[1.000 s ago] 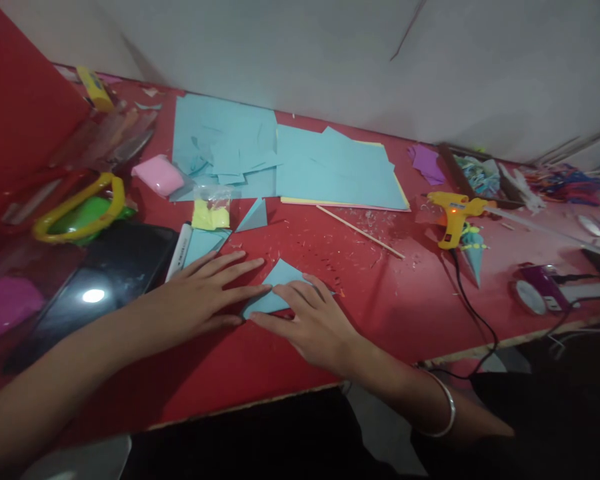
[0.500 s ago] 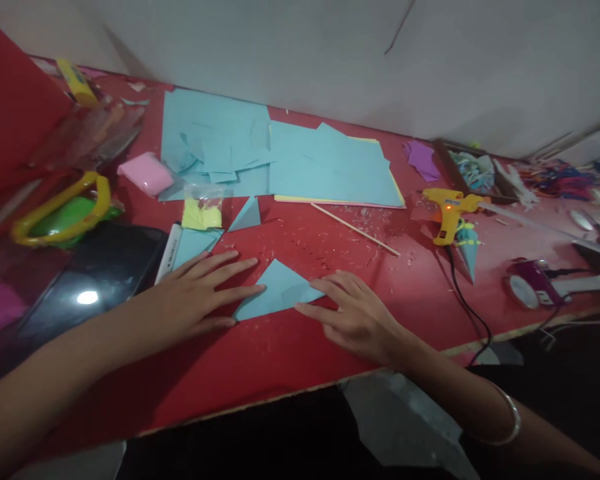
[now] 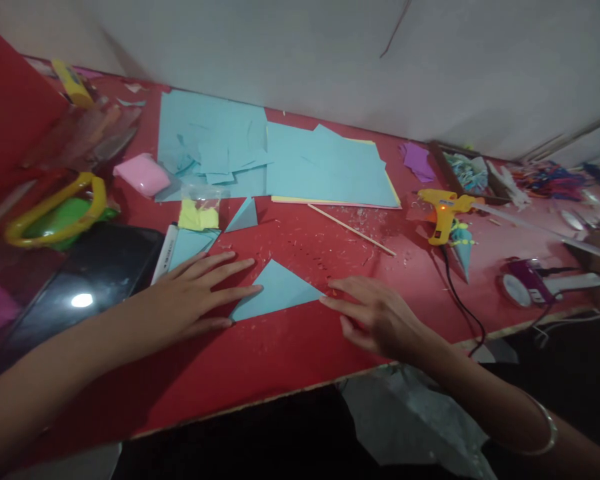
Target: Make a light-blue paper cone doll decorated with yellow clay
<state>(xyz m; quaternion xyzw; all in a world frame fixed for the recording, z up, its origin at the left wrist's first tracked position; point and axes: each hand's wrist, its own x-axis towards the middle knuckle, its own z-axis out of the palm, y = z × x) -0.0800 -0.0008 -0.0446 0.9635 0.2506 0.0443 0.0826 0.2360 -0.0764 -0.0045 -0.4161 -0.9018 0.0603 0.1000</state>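
A light-blue paper triangle (image 3: pixel 276 293) lies flat on the red table in front of me. My left hand (image 3: pixel 200 293) is spread open, its fingertips resting on the triangle's left edge. At the right corner of the paper is my right hand (image 3: pixel 370 310), fingers apart, with one fingertip touching or just beside that corner. Beyond my left hand stand a small folded blue paper piece (image 3: pixel 243 215) and a packet of yellow clay (image 3: pixel 199 215). A white marker (image 3: pixel 165 253) lies beside more blue paper (image 3: pixel 193 247).
Blue sheets (image 3: pixel 325 163) lie at the back by the wall. A thin wooden stick (image 3: pixel 353 230) is in front of them. At right are a yellow glue gun (image 3: pixel 440 213) with a black cord, a blue cone (image 3: pixel 462 250) and a purple device (image 3: pixel 527 280). A black case (image 3: pixel 105 287) lies left.
My right hand has slid to the right, off the triangle's face to its corner. My left hand stays on the left edge. The view has shifted slightly.
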